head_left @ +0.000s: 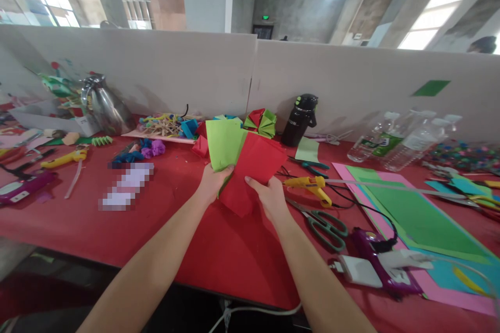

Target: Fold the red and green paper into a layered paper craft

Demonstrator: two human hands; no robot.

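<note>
My left hand [215,181] is closed on a light green sheet of paper [222,140], which stands up from the fingers. A red sheet of paper [260,158] is gripped in my right hand [270,192], thumb on its face. The two papers overlap in front of me, above the red tabletop [238,255]. Behind them lie folded paper pieces, one a red and green fan shape [261,122]. Nearest to my right hand are a yellow glue gun [308,183] and green-handled scissors [326,226].
A black bottle [300,120] stands behind, with clear plastic bottles [416,138] further right. Coloured paper sheets [425,213] and a purple power strip [385,265] with cables lie at right. At left are a steel jug [105,106] and another yellow glue gun [64,158].
</note>
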